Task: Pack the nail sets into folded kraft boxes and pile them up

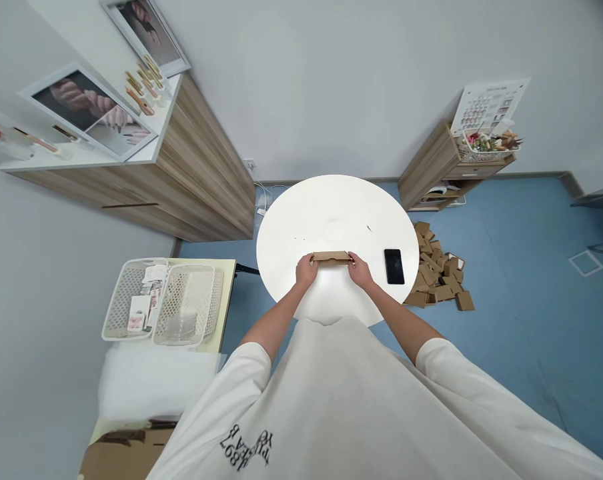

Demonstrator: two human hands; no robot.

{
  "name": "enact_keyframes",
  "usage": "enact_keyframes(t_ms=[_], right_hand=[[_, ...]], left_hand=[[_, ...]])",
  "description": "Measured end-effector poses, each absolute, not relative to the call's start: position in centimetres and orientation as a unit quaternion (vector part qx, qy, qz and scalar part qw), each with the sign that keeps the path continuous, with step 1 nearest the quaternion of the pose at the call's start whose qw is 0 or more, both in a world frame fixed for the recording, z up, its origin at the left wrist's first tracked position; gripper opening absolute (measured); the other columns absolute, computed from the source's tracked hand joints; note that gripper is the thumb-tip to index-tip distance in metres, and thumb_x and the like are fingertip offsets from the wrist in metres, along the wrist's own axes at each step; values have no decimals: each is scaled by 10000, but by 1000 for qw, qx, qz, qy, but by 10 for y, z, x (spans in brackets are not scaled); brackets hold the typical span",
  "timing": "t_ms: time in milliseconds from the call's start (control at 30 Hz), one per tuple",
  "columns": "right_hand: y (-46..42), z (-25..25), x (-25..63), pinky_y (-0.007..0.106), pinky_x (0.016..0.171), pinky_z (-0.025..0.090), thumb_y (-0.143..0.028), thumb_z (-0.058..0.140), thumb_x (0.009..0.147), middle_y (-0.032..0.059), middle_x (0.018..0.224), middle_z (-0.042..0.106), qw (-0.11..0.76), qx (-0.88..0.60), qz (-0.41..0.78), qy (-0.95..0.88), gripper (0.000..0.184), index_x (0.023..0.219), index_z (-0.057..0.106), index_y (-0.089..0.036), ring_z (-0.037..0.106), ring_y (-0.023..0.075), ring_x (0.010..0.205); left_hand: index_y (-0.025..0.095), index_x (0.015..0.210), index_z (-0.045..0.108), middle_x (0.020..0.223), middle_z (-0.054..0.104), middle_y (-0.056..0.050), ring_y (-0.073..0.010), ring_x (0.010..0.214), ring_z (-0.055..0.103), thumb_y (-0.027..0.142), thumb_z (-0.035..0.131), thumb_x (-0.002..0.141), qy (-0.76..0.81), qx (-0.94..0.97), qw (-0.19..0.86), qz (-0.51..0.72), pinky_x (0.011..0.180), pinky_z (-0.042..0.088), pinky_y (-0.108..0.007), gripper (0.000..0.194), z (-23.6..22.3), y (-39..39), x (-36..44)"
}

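Note:
A small brown cardboard box point(331, 259) is held level over the near half of the round white table point(331, 207). My left hand point(306, 270) closes round its left end, and my right hand point(360, 271) grips the right end. Some fingers of both hands are hidden behind the cardboard. To the right of my right hand a black phone point(394, 267) lies flat on the tabletop.
Many small brown boxes point(439, 273) lie heaped on the blue floor right of the table. White plastic baskets point(186, 303) stand on a side table at left. A wooden cabinet point(211, 167) and a small shelf unit point(429, 170) stand against the wall.

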State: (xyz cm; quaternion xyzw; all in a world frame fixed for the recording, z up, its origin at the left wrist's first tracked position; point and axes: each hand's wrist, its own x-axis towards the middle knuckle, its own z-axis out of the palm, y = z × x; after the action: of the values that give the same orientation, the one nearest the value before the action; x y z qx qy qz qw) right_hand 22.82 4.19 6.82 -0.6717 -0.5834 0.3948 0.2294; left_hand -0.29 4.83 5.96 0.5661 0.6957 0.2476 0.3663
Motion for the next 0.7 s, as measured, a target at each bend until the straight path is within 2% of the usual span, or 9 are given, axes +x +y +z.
enact_keyframes(t_ms=[133,267,367,500,567,700], right_hand=[[43,69,229,410,1001,493,-270,406,967,81,1277,676,200,-685,382,-588,526,1487,472,-238,631,256,1154],[41,71,230,380,959,496,-291,370,1005,67,1177,720,154,-676,371,-618,506,1502,457,-251,659,253,1090],[39,72,230,376,937,496,-326,371,1016,47,1158,727,135,-672,355,-636,500,1508,450,-277,667,254,1055],[39,74,231,380,943,489,-329,417,1004,35,1168,728,130,-665,343,-651,469,1464,497,-291,658,253,1077],[39,74,233,378,947,489,-324,435,998,28,1176,728,130,-662,339,-656,441,1427,529,-297,656,247,1092],[39,68,237,382,957,494,-333,463,987,29,1180,729,138,-651,334,-668,410,1381,566,-293,662,241,1106]], left_hand=[[201,1151,671,1200,680,-103,-243,1137,625,330,527,969,720,556,332,249,972,475,-346,266,66,52,0],[234,1033,697,1038,722,-80,-259,1026,661,359,407,1019,734,550,340,209,898,489,-357,316,72,54,2],[224,1169,657,1035,729,-98,-281,1016,668,344,369,1029,744,530,364,182,882,491,-380,342,73,54,4],[153,1452,464,1139,710,-149,-295,1061,669,250,467,967,718,541,407,162,889,507,-388,494,67,52,-1],[152,1480,444,1183,702,-148,-290,1095,663,206,470,952,696,564,415,159,913,514,-389,532,62,52,-8],[176,1463,496,1253,688,-115,-263,1164,641,181,443,968,664,594,418,180,998,507,-393,498,54,49,-22]])
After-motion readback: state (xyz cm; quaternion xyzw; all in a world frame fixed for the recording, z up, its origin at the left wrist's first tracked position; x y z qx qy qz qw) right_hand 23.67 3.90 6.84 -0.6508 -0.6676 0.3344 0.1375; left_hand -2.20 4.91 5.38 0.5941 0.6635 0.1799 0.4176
